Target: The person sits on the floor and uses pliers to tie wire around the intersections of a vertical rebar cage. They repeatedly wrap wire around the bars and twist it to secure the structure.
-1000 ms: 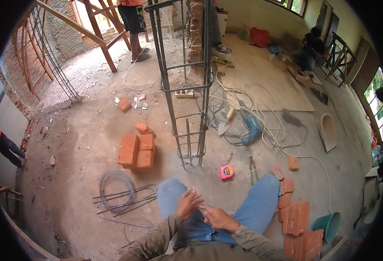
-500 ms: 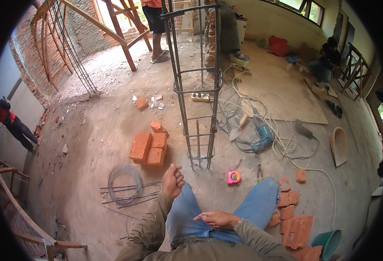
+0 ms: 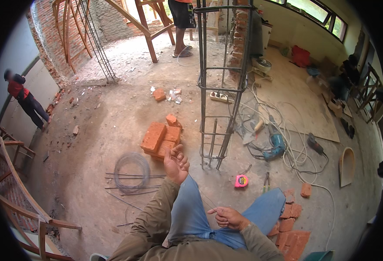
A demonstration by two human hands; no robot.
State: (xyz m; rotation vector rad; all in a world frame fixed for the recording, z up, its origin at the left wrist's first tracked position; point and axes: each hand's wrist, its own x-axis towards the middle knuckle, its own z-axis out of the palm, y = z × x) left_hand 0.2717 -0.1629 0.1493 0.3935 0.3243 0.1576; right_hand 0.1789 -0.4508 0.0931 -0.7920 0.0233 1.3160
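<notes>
My left hand is raised in front of the brick stack, fingers curled in. Low over my lap, my right hand is closed in a pinch with the index finger toward the left. A thin line, string or wire, runs between the two hands; its ends are hidden in the fingers. Orange bricks are stacked just beyond my left hand. Ahead stands an upright rebar column cage. A pink tape measure and pliers lie on the floor before my right knee.
Left of me lie a wire coil and several steel rods. A blue-green power drill, a trowel and tangled cables are to the right. Broken bricks sit beside my right leg. Other people stand or sit farther off.
The view has swung left, so the scene sits farther right. My left hand has turned, its fingers looser and showing more; my right hand stays low over my lap.
</notes>
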